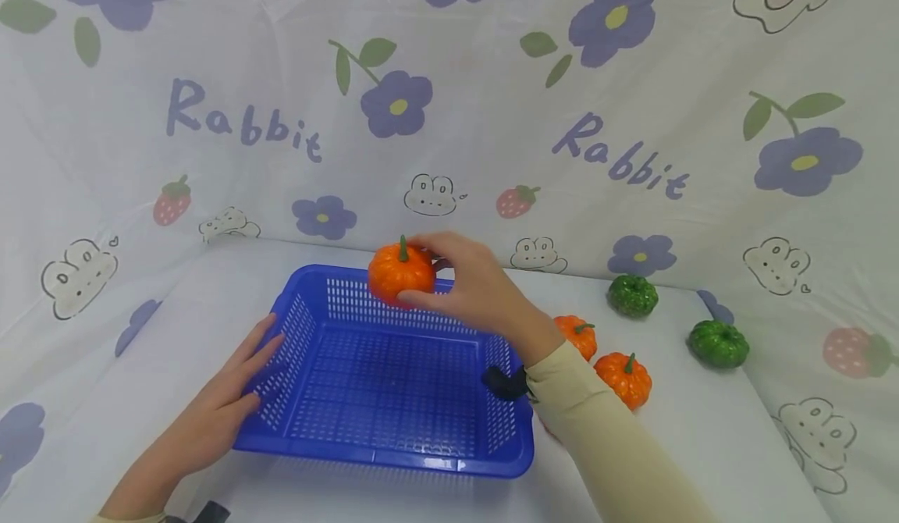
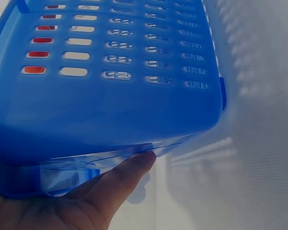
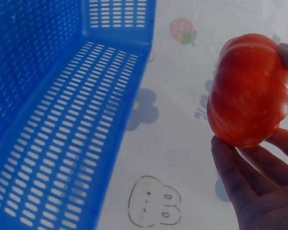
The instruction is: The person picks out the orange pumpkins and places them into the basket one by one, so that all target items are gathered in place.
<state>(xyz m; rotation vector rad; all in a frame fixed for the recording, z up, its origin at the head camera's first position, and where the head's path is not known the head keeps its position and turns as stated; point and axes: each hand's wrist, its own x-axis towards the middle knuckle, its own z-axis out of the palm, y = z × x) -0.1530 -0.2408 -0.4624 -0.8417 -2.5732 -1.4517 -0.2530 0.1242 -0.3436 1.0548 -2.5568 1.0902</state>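
Note:
My right hand (image 1: 472, 282) grips a small orange pumpkin (image 1: 402, 277) with a green stem, raised over the far side of a blue plastic basket (image 1: 382, 382). Thumb and fingers close round the pumpkin's side; in the right wrist view the same pumpkin (image 3: 249, 91) looks red and stands apart from the basket wall (image 3: 72, 129). Nothing lies on the basket's slotted floor. At the basket's left side is my left hand (image 1: 214, 410), its extended fingers resting against the wall. The left wrist view has a fingertip (image 2: 146, 158) touching the slotted side.
Two orange pumpkins, one nearer (image 1: 623, 380) and one farther (image 1: 576, 336), sit right of the basket, partly behind my right forearm. Farther right lie two green pumpkins, one at the back (image 1: 633, 297) and one near the table's right edge (image 1: 718, 344). A printed cloth (image 1: 449, 140) hangs behind.

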